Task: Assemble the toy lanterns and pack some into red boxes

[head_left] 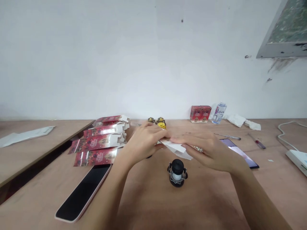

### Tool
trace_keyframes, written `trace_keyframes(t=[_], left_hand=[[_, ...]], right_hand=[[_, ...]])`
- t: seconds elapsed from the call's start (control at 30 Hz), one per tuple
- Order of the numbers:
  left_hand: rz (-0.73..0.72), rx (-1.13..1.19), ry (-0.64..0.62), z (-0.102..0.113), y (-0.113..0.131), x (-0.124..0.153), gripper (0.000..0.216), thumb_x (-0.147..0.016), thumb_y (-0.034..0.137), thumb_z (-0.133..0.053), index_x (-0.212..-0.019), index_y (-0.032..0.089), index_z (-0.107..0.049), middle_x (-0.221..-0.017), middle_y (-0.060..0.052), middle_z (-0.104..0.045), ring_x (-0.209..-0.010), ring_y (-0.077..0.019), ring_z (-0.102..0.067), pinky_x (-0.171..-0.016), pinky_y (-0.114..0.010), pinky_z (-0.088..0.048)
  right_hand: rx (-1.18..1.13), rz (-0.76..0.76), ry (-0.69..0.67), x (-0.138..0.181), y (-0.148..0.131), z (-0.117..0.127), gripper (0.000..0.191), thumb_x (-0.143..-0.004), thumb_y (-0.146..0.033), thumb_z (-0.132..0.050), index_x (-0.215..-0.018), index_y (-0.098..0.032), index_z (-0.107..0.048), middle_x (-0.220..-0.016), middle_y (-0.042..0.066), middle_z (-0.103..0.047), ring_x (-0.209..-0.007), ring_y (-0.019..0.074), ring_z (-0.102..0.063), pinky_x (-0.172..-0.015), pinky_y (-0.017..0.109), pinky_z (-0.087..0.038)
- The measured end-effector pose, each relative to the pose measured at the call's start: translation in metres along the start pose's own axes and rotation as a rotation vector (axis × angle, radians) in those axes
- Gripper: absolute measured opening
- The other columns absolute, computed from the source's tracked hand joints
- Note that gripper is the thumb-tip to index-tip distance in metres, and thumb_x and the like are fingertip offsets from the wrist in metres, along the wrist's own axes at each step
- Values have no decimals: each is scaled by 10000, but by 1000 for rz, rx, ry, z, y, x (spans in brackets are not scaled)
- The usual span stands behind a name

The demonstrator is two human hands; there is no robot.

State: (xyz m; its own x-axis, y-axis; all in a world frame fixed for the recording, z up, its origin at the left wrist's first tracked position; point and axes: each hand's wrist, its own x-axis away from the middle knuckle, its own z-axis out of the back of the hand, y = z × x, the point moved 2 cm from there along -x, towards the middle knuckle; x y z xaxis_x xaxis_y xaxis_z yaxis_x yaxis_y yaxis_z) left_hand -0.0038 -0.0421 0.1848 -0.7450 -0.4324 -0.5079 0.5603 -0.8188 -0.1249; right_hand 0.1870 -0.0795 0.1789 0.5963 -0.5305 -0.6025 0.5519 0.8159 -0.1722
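Observation:
Between my two hands is a small cardboard box (177, 147), its white inner flaps facing me; most of its outside is hidden by my fingers. My left hand (145, 139) grips its left side, fingers bent over the top. On the right, my right hand (208, 147) closes round the other end, thumb along the flaps. Just below the box, a small black lantern (177, 172) with a wire frame and a white bulb stands upright on the table, touched by neither hand. Behind my left hand are a yellow lantern (162, 125) and two dark bronze ones (151, 120).
Several flattened red printed boxes (93, 143) lie at left, above a phone (83, 193). Two red boxes (200, 114) stand by the wall beside a clear bottle (219, 112). Rightward are another phone (240, 153), a screwdriver (257, 141), crumpled tissue (240, 121) and a white corded device (297, 159).

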Motion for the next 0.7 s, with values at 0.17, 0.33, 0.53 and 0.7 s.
trace_keyframes(t=[0.17,0.33,0.53,0.7], left_hand=[[8,-141,211,22,-11,15,179,-820,135,-490,-737,214,-628,-634,25,-674,-606,-118,-599,-691,-289,-411],[245,-363,363,47,-50,72,214,-811,171,-525,-941,260,-670,-843,1,-727,-800,-177,-655,-748,-320,-449],[380,-225,216,40,-46,102,431,-814,385,-602,-1202,207,-540,-1120,-74,-656,-976,-235,-611,-836,-350,-442],[285,-172,207,17,-13,75,427,-816,365,-601,-1210,230,-511,-1096,-60,-656,-975,-218,-594,-807,-325,-417]], right_hand=[[-64,29,125,1,-4,12,357,-902,-181,-455,-1219,-307,-559,-1102,-13,-683,-982,173,-649,-804,295,-528],[148,80,220,5,4,19,332,-891,-141,-468,-1198,-232,-556,-1023,42,-702,-891,182,-664,-692,286,-527],[41,92,281,-8,-20,-4,259,-873,-112,-488,-1096,-199,-587,-984,50,-691,-880,157,-642,-719,257,-507],[-83,-46,155,-17,-36,-38,237,-892,-266,-483,-1083,-174,-590,-963,75,-608,-808,165,-596,-674,294,-493]])
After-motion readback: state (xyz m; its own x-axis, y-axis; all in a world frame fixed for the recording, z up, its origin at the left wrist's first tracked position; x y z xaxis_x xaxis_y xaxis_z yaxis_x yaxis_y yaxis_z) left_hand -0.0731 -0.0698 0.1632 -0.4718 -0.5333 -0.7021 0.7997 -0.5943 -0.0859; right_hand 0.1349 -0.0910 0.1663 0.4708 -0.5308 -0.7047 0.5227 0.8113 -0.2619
